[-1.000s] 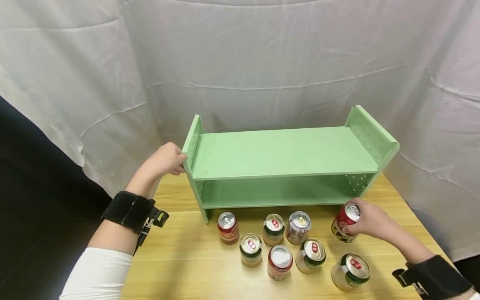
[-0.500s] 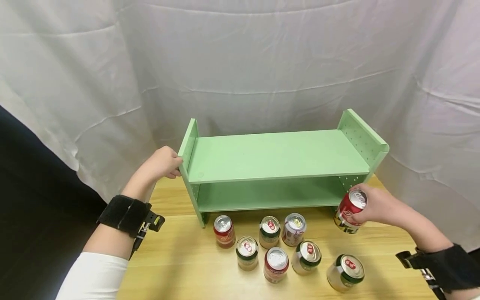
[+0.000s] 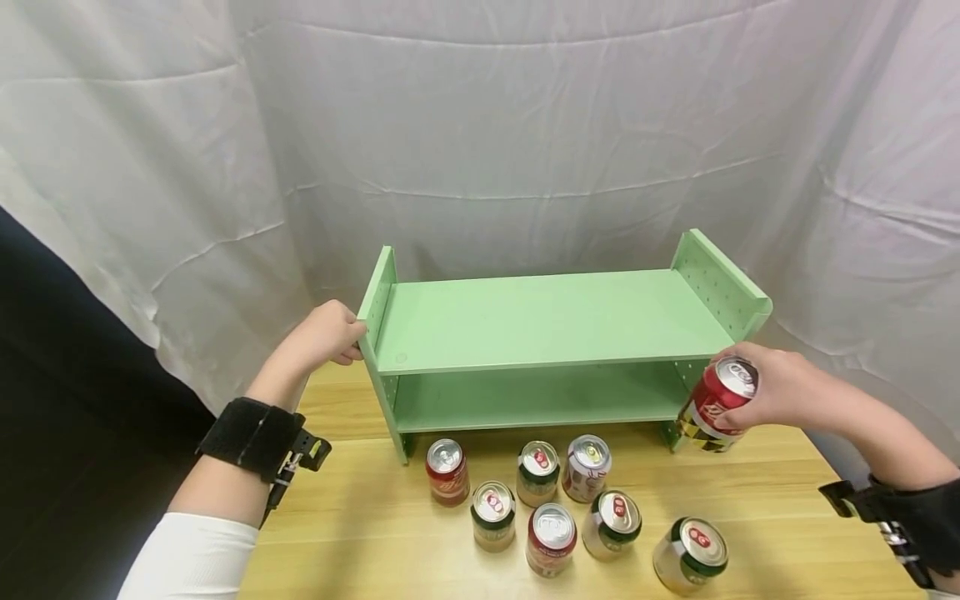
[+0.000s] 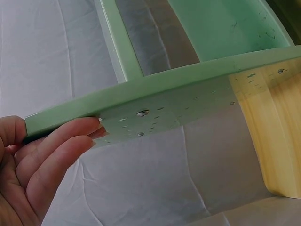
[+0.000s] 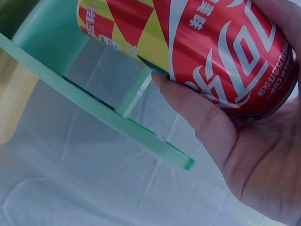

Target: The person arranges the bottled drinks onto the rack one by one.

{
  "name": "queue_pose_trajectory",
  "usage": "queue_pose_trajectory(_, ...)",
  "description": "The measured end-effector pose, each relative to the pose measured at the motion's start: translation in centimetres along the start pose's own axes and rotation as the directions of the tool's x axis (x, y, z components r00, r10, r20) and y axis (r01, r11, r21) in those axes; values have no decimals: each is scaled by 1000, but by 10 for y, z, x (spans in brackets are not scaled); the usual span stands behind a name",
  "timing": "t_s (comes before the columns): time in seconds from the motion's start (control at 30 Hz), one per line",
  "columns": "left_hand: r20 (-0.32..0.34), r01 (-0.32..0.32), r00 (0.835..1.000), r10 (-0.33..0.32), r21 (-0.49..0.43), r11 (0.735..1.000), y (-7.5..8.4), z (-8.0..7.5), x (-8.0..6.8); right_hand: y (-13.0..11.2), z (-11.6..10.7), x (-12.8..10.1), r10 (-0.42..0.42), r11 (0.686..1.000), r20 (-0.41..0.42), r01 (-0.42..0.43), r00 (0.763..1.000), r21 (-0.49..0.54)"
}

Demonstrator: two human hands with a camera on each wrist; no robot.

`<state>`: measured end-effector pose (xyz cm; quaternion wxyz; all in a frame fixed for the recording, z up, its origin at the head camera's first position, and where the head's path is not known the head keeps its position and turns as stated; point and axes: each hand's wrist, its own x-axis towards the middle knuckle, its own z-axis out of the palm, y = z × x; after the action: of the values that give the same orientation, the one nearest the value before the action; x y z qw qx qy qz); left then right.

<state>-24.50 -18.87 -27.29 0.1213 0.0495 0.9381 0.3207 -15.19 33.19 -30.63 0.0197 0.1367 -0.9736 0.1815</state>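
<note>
Here, left fingers (image 4: 59,162) grip shelf (image 3: 555,321), right fingers (image 3: 753,354) red can (image 3: 722,398).

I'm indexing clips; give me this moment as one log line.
left hand: grips green shelf | right hand: holds red can aloft | seven other cans: on table

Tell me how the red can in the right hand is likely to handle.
The red can would probably roll if laid on its side, given its round wall. Its smooth, glossy surface may slip in the right hand. Its visible wall shows no dent, so it is likely fairly stiff.
</note>
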Motion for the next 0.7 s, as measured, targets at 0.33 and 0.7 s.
queue_pose_trajectory(0.33, -14, -19, 1000, 20, 18, 1000, -3, 1, 8, -9, -28, 11, -17, 999, 0, 17, 1000, -48)
queue_pose_trajectory(0.7, -19, -31, 999, 31, 22, 999, -2, 10, 13, -12, -47, 24, -32, 998, 5, 32, 999, -45)
